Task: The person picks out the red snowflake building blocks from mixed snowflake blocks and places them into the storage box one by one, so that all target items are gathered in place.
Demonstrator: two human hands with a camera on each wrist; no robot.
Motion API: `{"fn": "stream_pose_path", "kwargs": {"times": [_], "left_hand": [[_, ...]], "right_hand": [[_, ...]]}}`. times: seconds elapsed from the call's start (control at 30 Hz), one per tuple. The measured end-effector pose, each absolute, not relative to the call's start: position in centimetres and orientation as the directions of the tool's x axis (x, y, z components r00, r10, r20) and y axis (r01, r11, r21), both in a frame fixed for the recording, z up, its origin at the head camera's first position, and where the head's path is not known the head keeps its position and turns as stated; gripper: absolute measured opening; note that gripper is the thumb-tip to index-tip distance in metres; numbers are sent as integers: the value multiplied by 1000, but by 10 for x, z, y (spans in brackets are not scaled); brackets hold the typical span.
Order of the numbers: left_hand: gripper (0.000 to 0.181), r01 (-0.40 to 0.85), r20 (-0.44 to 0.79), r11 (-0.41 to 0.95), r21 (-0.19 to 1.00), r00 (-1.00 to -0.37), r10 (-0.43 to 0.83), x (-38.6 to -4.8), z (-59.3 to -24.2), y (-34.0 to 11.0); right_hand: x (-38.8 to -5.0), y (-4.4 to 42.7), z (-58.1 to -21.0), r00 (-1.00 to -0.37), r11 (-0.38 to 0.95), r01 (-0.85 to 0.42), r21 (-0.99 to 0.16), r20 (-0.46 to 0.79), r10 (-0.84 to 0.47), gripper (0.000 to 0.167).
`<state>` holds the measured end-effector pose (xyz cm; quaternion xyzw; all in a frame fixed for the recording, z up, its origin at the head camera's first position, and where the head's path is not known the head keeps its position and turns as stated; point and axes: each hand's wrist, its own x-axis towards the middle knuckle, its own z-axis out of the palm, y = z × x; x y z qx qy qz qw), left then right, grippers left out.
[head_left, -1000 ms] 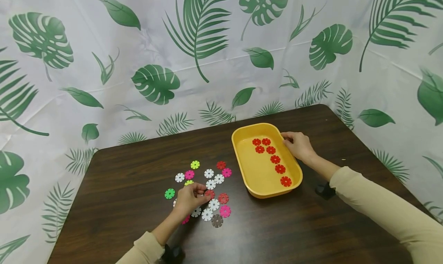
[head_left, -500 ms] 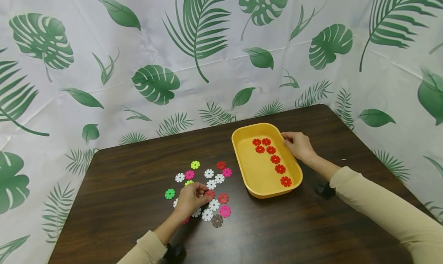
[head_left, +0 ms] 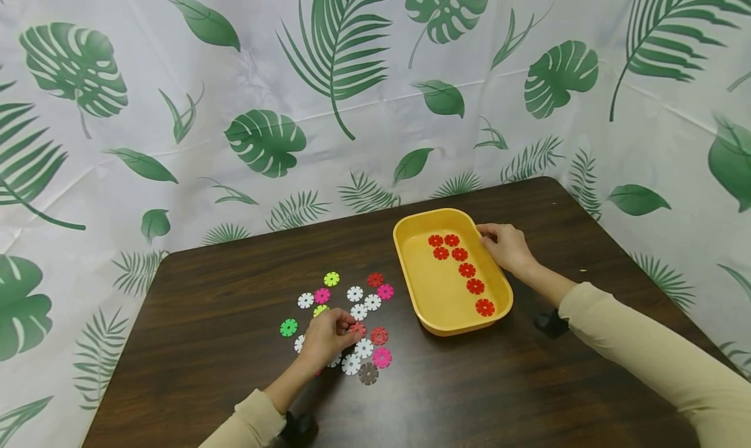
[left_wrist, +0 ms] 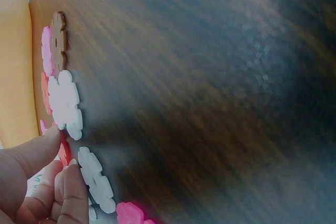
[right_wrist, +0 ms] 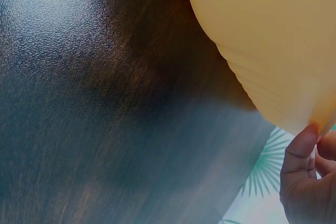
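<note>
Left hand pinching a red notched disc among loose ones, right hand on a yellow tray.
At the left a green notched disc [head_left: 289,327] lies flat on the dark bench [head_left: 235,291]; beside it, the left hand [head_left: 326,336] pinches the red notched disc [left_wrist: 64,151] between thumb and fingertips, near white discs; whether it is clear of the bench I cannot tell. It looks light, thin, stiff and rather smooth, so opposite edges seem the best hold, the notches giving some grip. Farther right stands the yellow tray [head_left: 431,291], with seven red discs [head_left: 467,270] in a bent line inside. It looks light and fairly stiff, best held by its rim; the right hand [head_left: 509,248] pinches its right-hand rim.
</note>
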<state>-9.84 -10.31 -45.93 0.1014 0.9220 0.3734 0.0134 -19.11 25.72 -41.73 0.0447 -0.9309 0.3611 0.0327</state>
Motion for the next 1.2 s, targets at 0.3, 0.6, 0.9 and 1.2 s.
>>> {"fn": "stream_pose_path", "kwargs": {"times": [0.3, 0.6, 0.9, 1.2], "left_hand": [[21, 202, 78, 699, 686, -976, 205, -96, -462, -102], [24, 235, 120, 689, 686, -970, 211, -93, -463, -100], [26, 279, 173, 662, 696, -959, 222, -93, -466, -98], [27, 262, 168, 617, 742, -964, 207, -93, -470, -99]], "right_hand": [[-192, 258, -418, -995, 732, -94, -675, 80, -54, 35], [-192, 258, -418, -995, 731, -94, -676, 80, -54, 35], [-192, 258, -419, -995, 727, -101, -679, 85, -59, 35], [-191, 257, -419, -993, 724, -108, -681, 108, -47, 33]]}}
